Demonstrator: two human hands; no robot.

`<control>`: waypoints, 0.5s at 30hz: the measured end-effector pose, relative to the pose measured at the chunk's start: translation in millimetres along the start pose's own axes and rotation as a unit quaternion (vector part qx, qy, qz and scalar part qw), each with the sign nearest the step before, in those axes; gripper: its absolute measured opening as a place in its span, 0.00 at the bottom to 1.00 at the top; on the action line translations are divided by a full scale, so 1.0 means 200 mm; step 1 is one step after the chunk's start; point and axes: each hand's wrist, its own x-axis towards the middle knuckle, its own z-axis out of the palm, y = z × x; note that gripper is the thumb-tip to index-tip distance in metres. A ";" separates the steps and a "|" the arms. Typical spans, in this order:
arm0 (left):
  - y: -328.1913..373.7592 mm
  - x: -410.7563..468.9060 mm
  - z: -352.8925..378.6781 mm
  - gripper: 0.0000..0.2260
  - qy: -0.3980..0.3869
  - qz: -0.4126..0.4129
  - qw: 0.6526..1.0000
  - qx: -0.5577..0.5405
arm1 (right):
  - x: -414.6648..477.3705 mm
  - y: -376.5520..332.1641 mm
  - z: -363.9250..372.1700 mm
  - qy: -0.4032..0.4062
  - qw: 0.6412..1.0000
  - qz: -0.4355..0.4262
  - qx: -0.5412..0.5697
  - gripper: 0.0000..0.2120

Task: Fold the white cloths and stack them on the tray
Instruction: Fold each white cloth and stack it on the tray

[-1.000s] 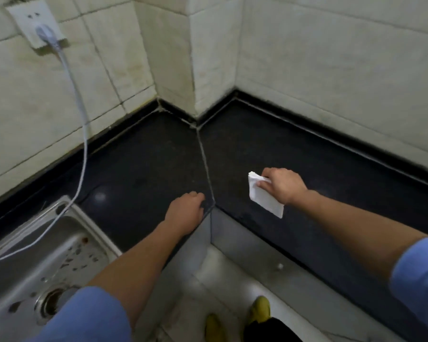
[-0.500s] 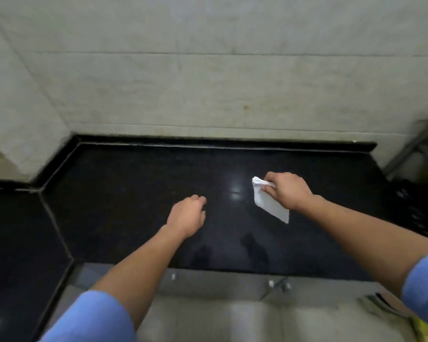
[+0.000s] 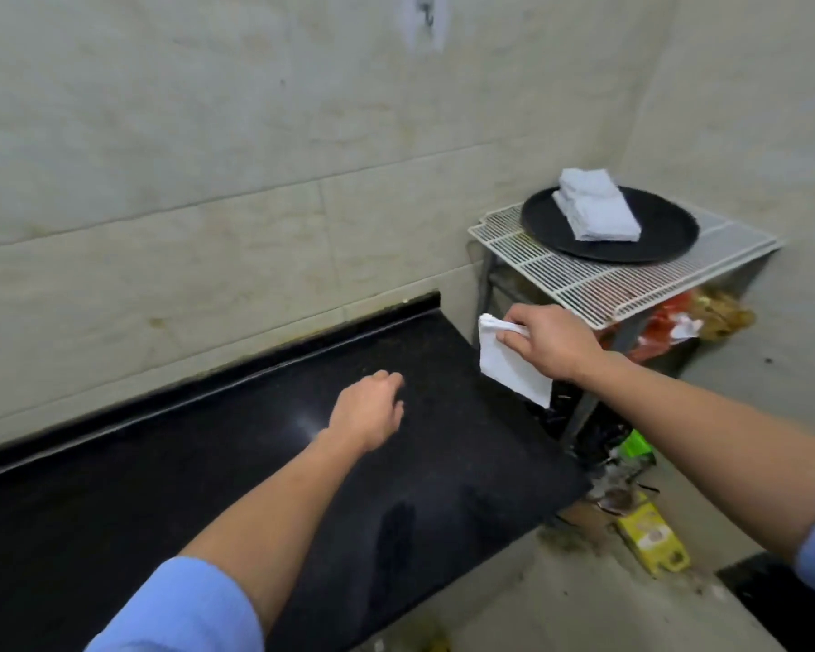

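Observation:
My right hand (image 3: 549, 343) grips a folded white cloth (image 3: 509, 367), held in the air just past the right end of the black counter (image 3: 208, 487). A round black tray (image 3: 650, 247) sits on a white wire rack (image 3: 598, 284) at the upper right, beyond and above that hand. On the tray lies a stack of folded white cloths (image 3: 594, 211). My left hand (image 3: 370, 411) hovers over the counter with loosely curled fingers and holds nothing.
Tiled walls close in behind the counter and the rack. Under and beside the rack lie bags, packets and litter (image 3: 645, 534) on the floor. A dark mat corner (image 3: 782, 600) shows at the bottom right.
My view has swung right along the counter, from the sink corner to its right end, bringing the rack and tray into sight. The right hand keeps hold of the folded cloth throughout.

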 end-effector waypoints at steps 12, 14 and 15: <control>0.53 1.04 -0.05 0.13 0.024 0.132 0.991 -0.030 | 0.44 0.86 -0.46 0.042 0.988 0.144 -0.048 0.09; 0.61 1.15 -0.06 0.13 0.021 0.145 0.988 -0.038 | 0.51 0.98 -0.51 0.043 0.985 0.156 -0.057 0.10; 0.64 1.20 -0.06 0.12 0.019 0.152 0.987 -0.041 | 0.55 1.03 -0.53 0.042 0.984 0.161 -0.061 0.10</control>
